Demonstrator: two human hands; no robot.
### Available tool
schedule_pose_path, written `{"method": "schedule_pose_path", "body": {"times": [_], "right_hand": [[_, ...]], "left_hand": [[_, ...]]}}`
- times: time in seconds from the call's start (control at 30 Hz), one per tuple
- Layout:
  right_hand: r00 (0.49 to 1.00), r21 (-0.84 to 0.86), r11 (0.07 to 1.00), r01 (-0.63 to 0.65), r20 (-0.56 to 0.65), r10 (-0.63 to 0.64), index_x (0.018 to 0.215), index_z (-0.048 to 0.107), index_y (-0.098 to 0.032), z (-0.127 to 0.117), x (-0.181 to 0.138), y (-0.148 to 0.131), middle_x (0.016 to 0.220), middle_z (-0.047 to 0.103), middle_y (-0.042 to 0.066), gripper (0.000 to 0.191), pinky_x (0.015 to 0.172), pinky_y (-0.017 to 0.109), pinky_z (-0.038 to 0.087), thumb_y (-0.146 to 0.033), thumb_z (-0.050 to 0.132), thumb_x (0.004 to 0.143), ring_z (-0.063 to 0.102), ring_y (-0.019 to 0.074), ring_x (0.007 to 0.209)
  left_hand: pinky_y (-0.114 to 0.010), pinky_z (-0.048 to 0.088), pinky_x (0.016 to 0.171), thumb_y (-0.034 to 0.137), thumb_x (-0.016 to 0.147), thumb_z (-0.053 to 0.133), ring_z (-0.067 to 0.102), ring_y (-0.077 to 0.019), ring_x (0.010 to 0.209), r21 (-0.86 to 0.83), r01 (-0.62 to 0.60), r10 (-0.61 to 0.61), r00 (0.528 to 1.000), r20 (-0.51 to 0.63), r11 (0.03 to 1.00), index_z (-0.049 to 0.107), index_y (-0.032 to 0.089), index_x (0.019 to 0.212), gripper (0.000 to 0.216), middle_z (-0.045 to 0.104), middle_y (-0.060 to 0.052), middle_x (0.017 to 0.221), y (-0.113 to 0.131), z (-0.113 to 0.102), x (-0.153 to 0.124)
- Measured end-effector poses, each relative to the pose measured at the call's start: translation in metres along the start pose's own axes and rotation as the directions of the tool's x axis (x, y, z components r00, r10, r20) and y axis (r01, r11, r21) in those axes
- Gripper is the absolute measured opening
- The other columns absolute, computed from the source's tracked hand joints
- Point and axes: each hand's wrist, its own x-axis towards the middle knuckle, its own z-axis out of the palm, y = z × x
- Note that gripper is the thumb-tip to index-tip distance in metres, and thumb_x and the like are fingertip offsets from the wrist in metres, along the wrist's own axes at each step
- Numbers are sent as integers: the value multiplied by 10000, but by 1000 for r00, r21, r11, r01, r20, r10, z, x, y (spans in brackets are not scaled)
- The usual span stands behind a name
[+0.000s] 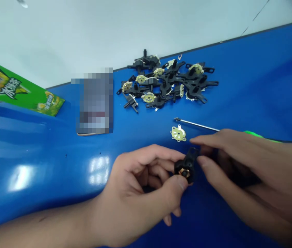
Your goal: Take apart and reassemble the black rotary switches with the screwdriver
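Note:
My left hand [146, 186] pinches a small black plastic part [187, 167] with a brass centre between thumb and forefinger, just above the blue table [45, 155]. My right hand [246, 172] comes in from the right, its thumb and forefinger closed on the same part's upper end. A loose pale-yellow disc [178, 133] with small metal tabs lies on the table just beyond the fingers. A thin metal rod of a screwdriver [197, 124] with a green handle lies behind my right hand.
A pile of several black parts with yellow discs [168, 82] sits further back near the table's far edge. A blurred-out box [95, 101] stands at centre left. A green printed carton [19, 91] lies at far left. A white wall rises behind.

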Motion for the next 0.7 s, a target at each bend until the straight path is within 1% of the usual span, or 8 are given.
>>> {"method": "schedule_pose_path", "body": {"times": [0.1, 0.17, 0.33, 0.4, 0.47, 0.53, 0.6, 0.7], "right_hand": [[996, -170, 981, 91, 9, -91, 1343, 673, -212, 4, 4, -5, 1074, 821, 78, 314, 510, 425, 449, -276, 490, 1095, 763, 303, 764], [990, -234, 961, 144, 24, -142, 1329, 694, -171, 5, 8, -5, 1105, 824, 112, 347, 497, 450, 466, -228, 456, 1084, 774, 324, 758], [950, -309, 898, 313, 113, -292, 1224, 802, -183, 5, 17, 1, 1177, 836, 126, 468, 445, 410, 431, -186, 347, 1117, 739, 250, 621], [943, -319, 887, 334, 112, -314, 1176, 816, -194, 6, 18, 2, 1176, 842, 111, 477, 457, 406, 427, -155, 344, 1119, 761, 247, 672], [936, -338, 873, 352, 96, -340, 1051, 809, -207, 8, 16, 3, 1184, 842, 98, 452, 488, 416, 426, -108, 371, 1099, 803, 286, 833], [932, -358, 861, 360, 94, -351, 993, 787, -206, 9, 14, 3, 1189, 839, 105, 442, 515, 430, 415, -74, 376, 1083, 805, 324, 952], [937, -315, 884, 347, 68, -343, 1040, 771, -197, 8, 12, 2, 1159, 836, 113, 432, 552, 441, 443, -81, 360, 1100, 799, 321, 954], [988, -57, 987, 149, -43, -151, 1227, 714, -235, 2, 8, -1, 1035, 825, 46, 288, 645, 408, 542, -204, 436, 1155, 792, 246, 851]], "left_hand": [[-152, 593, 504, 246, 794, 1027, 673, -81, 558, -11, 0, 1, 1000, 24, 1000, 761, 153, 1065, 391, 733, -4, 826, -1, -2, -1], [-161, 599, 510, 268, 784, 1039, 680, -87, 570, -18, -3, 4, 999, 36, 1000, 758, 157, 1076, 420, 735, -11, 846, -2, -3, 0], [-173, 589, 501, 383, 894, 965, 676, -110, 563, -40, -14, 16, 998, 58, 999, 746, 172, 1122, 380, 686, 7, 735, -5, -5, 0], [-181, 595, 505, 404, 944, 916, 690, -123, 577, -52, -29, 31, 998, 55, 998, 753, 172, 1132, 339, 692, -4, 736, -6, -5, 0], [-185, 601, 507, 415, 946, 914, 693, -120, 578, -57, -33, 36, 998, 55, 998, 752, 173, 1133, 346, 710, -15, 771, -7, -5, -1], [-179, 599, 505, 431, 934, 928, 692, -108, 570, -59, -31, 35, 998, 60, 998, 744, 173, 1134, 375, 732, -27, 818, -6, -5, 0], [-170, 595, 498, 443, 925, 937, 691, -97, 563, -61, -28, 32, 997, 67, 998, 737, 169, 1123, 392, 749, -39, 862, -6, -5, 0], [-169, 603, 503, 425, 942, 923, 697, -95, 565, -63, -33, 36, 997, 61, 998, 735, 164, 1112, 364, 751, -39, 872, -6, -5, 0]]}}
